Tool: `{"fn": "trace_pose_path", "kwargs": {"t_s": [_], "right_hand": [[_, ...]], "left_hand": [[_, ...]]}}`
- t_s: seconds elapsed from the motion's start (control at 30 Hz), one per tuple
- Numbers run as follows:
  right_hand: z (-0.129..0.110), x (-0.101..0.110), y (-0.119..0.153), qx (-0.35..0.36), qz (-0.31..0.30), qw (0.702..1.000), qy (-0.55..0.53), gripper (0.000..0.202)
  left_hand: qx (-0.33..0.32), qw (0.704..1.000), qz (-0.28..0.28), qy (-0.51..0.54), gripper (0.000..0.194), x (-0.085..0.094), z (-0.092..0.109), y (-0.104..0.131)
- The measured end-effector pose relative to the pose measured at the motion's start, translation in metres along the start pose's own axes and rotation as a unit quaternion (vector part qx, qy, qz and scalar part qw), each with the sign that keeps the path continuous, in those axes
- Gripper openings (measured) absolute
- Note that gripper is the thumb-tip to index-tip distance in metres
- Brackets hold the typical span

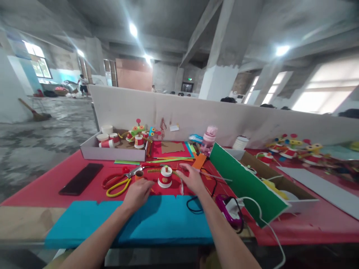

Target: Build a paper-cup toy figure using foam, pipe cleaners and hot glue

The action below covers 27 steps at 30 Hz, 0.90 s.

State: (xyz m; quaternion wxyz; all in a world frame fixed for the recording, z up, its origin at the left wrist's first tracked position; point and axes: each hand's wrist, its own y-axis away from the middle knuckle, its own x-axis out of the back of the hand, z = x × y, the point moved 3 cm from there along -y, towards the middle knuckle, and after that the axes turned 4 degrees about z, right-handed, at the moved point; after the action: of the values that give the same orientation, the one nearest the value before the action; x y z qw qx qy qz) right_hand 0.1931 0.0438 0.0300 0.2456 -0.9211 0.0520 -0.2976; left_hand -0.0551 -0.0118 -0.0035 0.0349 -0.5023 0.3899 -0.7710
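A red and white paper-cup figure (165,181) stands upright on the red table cover, with folded yellow paper strips (154,171) at its sides. My left hand (138,193) rests left of it, fingers curled down together; whatever lies under them is hidden. Just behind that hand is a small brown cardboard roll (139,174). On the figure's right, my right hand (193,179) reaches in with its fingers apart, close to the right strip. Scissors with red handles (110,180) and a yellow-handled tool (119,188) lie left of my left hand.
A black phone (81,179) lies at the left. Behind it, a white box (112,152) holds cups and finished figures. A green board (244,183) leans at a box on the right, by a purple device (228,211) with cables. Blue paper (165,224) covers the front edge.
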Motion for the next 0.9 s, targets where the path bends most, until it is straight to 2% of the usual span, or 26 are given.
{"fn": "trace_pose_path", "kwargs": {"t_s": [0.07, 0.13, 0.2, 0.27, 0.37, 0.47, 0.53, 0.63, 0.73, 0.8, 0.9], "right_hand": [[0.003, 0.013, 0.012, -0.020, 0.029, 0.999, -0.006, 0.029], [0.003, 0.020, 0.027, -0.045, 0.043, 0.998, -0.012, 0.025], [-0.003, 0.018, 0.042, -0.067, 0.038, 0.997, -0.025, 0.029], [-0.012, 0.006, 0.054, -0.076, 0.009, 0.996, -0.039, 0.036], [-0.027, -0.020, 0.065, -0.027, -0.045, 0.999, -0.008, 0.042], [-0.036, -0.044, 0.068, 0.030, -0.080, 0.996, 0.020, 0.031], [-0.036, -0.054, 0.068, 0.034, -0.096, 0.995, 0.021, 0.027], [-0.033, -0.059, 0.061, 0.022, -0.100, 0.995, 0.018, 0.033], [-0.029, -0.049, 0.045, 0.011, -0.069, 0.997, 0.012, 0.037], [-0.025, -0.033, 0.030, 0.004, -0.021, 1.000, 0.002, 0.037], [-0.010, -0.003, 0.010, -0.024, 0.049, 0.998, -0.035, 0.039]], "left_hand": [[-0.017, 0.997, -0.078, -0.010, 0.025, -0.008, 0.009, 0.003], [-0.025, 0.992, -0.122, -0.015, 0.024, -0.010, 0.020, 0.002], [-0.033, 0.988, -0.153, -0.020, 0.023, -0.010, 0.031, 0.000], [-0.047, 0.982, -0.179, -0.025, 0.024, -0.012, 0.039, 0.000], [-0.063, 0.979, -0.192, -0.031, 0.023, -0.016, 0.046, 0.002], [-0.058, 0.982, -0.176, -0.031, 0.022, -0.018, 0.045, 0.002], [-0.051, 0.983, -0.172, -0.034, 0.022, -0.020, 0.043, 0.002], [-0.026, 0.980, -0.187, -0.063, 0.025, -0.019, 0.041, 0.001], [-0.005, 0.973, -0.208, -0.096, 0.025, -0.013, 0.040, -0.006], [0.007, 0.972, -0.209, -0.104, 0.025, -0.005, 0.038, -0.015], [0.039, 0.979, -0.173, -0.097, 0.031, 0.011, 0.030, -0.037]]}}
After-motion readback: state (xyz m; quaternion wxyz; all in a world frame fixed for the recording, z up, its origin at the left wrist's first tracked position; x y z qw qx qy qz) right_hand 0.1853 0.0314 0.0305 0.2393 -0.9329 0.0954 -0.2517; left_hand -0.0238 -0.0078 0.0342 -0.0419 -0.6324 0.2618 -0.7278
